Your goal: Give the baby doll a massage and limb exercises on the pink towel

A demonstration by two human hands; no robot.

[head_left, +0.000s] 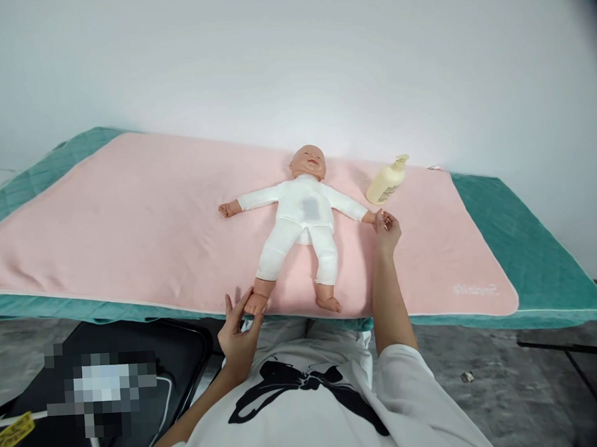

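The baby doll (288,203) lay mid-frame, a foot between the narrowed fingers of the left hand (238,335), an arm's end at the right hand's (390,235) curled fingers. Spread on the pink mat (168,210), it looked positioned, not yet released; the pump bottle (384,183), right of centre, stood untouched.

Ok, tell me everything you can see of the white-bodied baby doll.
The white-bodied baby doll lies on its back on the pale pink fabric mat, limbs spread, head toward the wall. Its bald head, hands and feet look like smooth tan vinyl; its torso and limbs look like white cloth, with a grey patch in front. The person's left hand holds its right foot; their right hand pinches its left.
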